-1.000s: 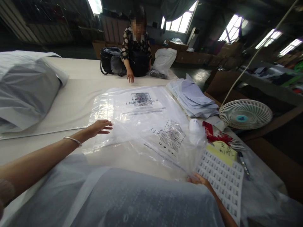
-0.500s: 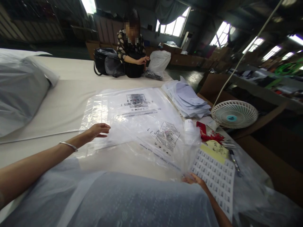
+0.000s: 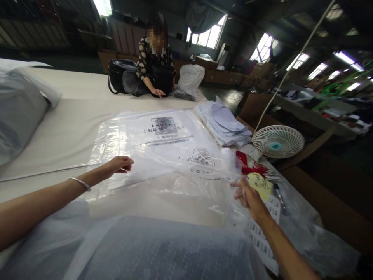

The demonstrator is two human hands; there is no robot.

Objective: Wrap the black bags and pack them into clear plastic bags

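Observation:
Clear plastic bags with dark printing lie in a flat pile on the pale table. Over the left part of the pile is my left hand, its fingers curled together; what they hold, if anything, is hidden. At the right edge, my right hand pinches the edge of a clear plastic bag, which stretches leftward from it. A large item wrapped in translucent plastic lies nearest to me, below both hands.
A sticker sheet, yellow note, pen, red tags and white fan stand right. Beyond are stacked papers, a black bag and a person. Another wrapped item lies left.
My right hand has moved up and away from the near wrapped item, drawing the bag's edge with it. My left hand's fingers have curled closed. The other person's hand has lowered.

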